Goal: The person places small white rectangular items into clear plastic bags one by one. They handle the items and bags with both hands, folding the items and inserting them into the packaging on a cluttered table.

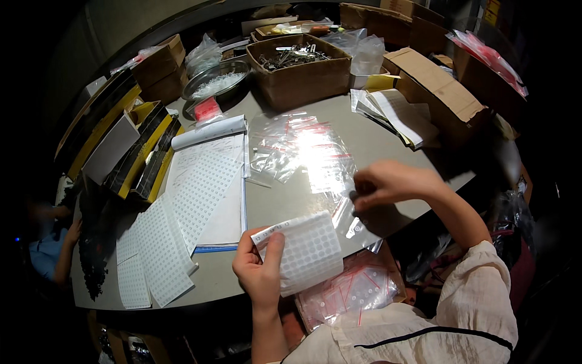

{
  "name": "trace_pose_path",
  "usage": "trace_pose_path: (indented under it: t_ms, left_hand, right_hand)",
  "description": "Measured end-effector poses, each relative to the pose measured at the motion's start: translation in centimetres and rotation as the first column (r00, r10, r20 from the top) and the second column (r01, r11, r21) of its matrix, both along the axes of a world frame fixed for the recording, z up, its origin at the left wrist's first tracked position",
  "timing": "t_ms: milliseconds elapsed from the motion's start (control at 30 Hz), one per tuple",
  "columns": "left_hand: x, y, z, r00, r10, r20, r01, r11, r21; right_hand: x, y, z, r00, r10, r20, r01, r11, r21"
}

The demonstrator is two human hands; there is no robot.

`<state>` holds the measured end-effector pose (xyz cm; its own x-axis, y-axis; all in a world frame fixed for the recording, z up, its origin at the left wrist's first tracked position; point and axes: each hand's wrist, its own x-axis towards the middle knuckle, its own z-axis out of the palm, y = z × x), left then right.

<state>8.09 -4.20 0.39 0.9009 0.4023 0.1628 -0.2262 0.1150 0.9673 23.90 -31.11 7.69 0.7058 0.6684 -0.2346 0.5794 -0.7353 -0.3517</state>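
Note:
My left hand (262, 270) grips a folded sheet of round stickers (310, 253) at its left edge, thumb on top. Part of the sheet is bare backing with faint circles; a row of printed stickers runs along its upper edge. To the right, my right hand (385, 187) is raised over the table edge with its fingers curled together in a pinch; whatever they hold is too dark to make out. Transparent zip bags (282, 145) with red strips lie spread beyond both hands, shining under the lamp. More zip bags (354, 288), with small round stickers on them, fill a box at my lap.
Left lie further sticker sheets (160, 242) and a clipboard pad (221, 227). Black-and-yellow boxes (142, 148), a metal bowl (215, 85) of small white pieces and a carton (303, 79) of metal parts stand behind. Papers (397, 115) and a brown carton (436, 85) are right. Another person's arm (65, 252) shows far left.

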Motion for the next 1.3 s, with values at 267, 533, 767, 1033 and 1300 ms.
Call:
trace_pose_path:
  t_ms: [267, 533, 767, 1033, 1300]
  left_hand:
    - [0.1, 0.2, -0.1, 0.999, -0.005, 0.046, 0.008, 0.998, -0.06]
    - [0.0, 0.1, 0.3, 0.999, -0.016, 0.048, 0.018, 0.998, -0.052]
    - [0.0, 0.0, -0.1, 0.999, -0.011, 0.032, 0.012, 1.0, -0.028]
    - [0.0, -0.1, 0.1, 0.998, 0.012, 0.064, -0.011, 1.0, -0.015]
    - [0.0, -0.2, 0.3, 0.996, 0.031, 0.085, -0.025, 0.998, -0.066]
  right_hand:
    - [2.9, 1.2, -2.7, 0.995, -0.036, 0.089, -0.003, 0.916, 0.4]
    - [3.0, 0.3, -2.8, 0.976, -0.065, 0.208, 0.017, 0.974, 0.227]
    - [-1.6, -1.9, -1.7, 0.947, -0.104, 0.304, 0.124, 0.991, -0.046]
    - [-2.4, -3.3, -0.5, 0.927, -0.102, 0.362, 0.132, 0.989, -0.061]
    - [-4.3, -0.7, -1.6, 0.992, 0.04, 0.122, -0.044, 0.999, 0.03]
